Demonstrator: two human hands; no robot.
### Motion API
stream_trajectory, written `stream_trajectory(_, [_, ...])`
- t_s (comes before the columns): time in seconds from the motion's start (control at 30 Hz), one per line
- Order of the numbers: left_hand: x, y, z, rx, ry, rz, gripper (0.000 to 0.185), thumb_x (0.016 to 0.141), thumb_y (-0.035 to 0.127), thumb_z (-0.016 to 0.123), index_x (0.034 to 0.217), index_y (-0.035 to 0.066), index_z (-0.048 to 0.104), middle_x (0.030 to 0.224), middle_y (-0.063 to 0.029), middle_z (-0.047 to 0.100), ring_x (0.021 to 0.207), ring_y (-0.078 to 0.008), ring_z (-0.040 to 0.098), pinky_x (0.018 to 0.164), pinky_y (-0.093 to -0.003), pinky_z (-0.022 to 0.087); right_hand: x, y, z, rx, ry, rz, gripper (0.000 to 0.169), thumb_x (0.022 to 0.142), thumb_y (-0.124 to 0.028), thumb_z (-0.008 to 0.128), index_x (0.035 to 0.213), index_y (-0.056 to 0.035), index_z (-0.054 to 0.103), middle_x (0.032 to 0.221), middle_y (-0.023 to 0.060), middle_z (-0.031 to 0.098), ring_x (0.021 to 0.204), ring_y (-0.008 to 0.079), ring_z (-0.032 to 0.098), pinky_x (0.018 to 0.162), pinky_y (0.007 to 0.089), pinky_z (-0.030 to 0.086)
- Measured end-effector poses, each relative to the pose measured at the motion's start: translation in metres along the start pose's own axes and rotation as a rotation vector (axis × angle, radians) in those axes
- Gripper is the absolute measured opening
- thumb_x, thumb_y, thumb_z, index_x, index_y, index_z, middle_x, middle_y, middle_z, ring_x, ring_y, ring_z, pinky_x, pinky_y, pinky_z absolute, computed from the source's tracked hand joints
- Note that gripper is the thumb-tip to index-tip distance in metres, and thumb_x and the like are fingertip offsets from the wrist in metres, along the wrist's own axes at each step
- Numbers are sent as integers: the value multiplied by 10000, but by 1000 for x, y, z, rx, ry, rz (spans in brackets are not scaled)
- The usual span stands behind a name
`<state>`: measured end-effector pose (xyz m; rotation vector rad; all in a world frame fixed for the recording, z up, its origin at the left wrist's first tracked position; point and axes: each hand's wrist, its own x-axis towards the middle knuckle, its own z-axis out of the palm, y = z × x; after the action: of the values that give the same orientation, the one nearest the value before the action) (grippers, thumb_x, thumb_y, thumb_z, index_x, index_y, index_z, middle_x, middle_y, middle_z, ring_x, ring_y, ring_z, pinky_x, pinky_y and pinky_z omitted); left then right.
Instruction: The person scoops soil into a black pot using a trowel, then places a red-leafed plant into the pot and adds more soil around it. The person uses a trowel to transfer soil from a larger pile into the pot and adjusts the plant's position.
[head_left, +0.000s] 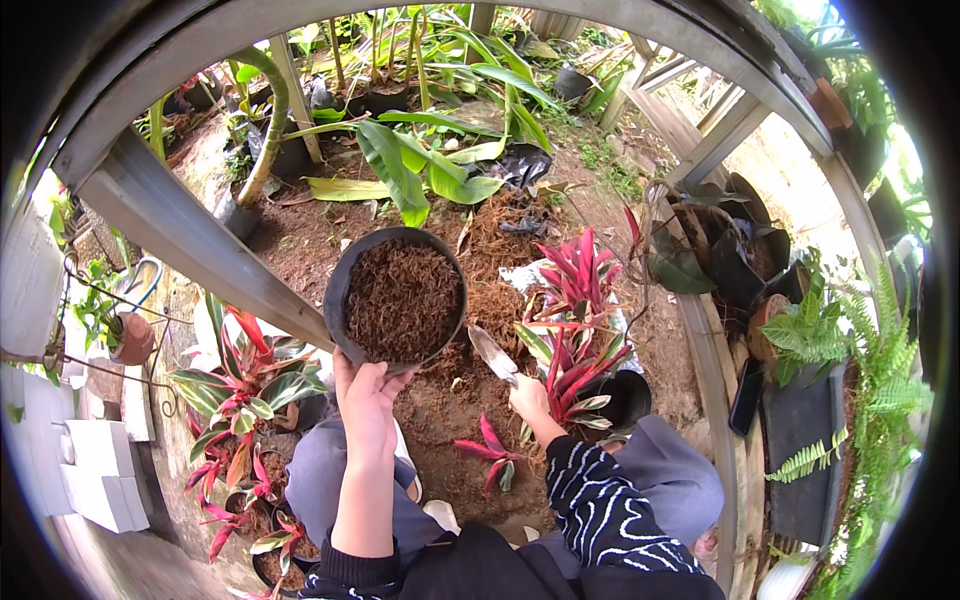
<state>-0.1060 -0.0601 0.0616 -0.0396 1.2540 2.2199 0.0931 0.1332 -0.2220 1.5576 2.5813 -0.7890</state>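
A round black plastic pot (454, 330) filled with brown fibrous growing medium (403, 300) is tilted towards me. My left hand (369, 390) grips its near rim, with the thumb and fingers along the edge. To the right, my right hand (531, 397) is closed around a small garden trowel (491, 354), whose soiled metal blade points up and left over the ground. Pink-and-green leafy plants (577, 367) lie close beside that hand, their leaves partly overlapping it. A small magenta plant cutting (491, 454) rests on the soil between my knees.
A wooden post (202, 232) slants in from the left beside the pot. Potted variegated plants (247, 397) stand at left. Another black pot (626, 401) lies behind the right-hand plants. A phone (745, 397) rests on the wooden edge at right, near a black planter (802, 457) and ferns.
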Motion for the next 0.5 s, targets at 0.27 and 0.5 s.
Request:
stream_trajectory(0.27, [-9, 0, 10, 46, 70, 0, 524, 800, 1, 438, 1307, 96, 347, 1119, -80, 525, 931, -213, 580, 743, -359, 520, 73, -29, 34, 236, 206, -50, 205, 785, -124, 616, 971, -41, 639, 1244, 233, 473, 1008, 369, 573, 873, 410, 459])
stream_trajectory(0.5, [-10, -1, 30, 25, -15, -101, 518, 790, -1, 435, 1294, 79, 346, 1146, -82, 521, 941, -207, 577, 730, -345, 516, 134, 31, 91, 874, 97, 233, 426, 807, 78, 500, 1230, 44, 481, 1059, 136, 592, 636, 209, 616, 548, 317, 525])
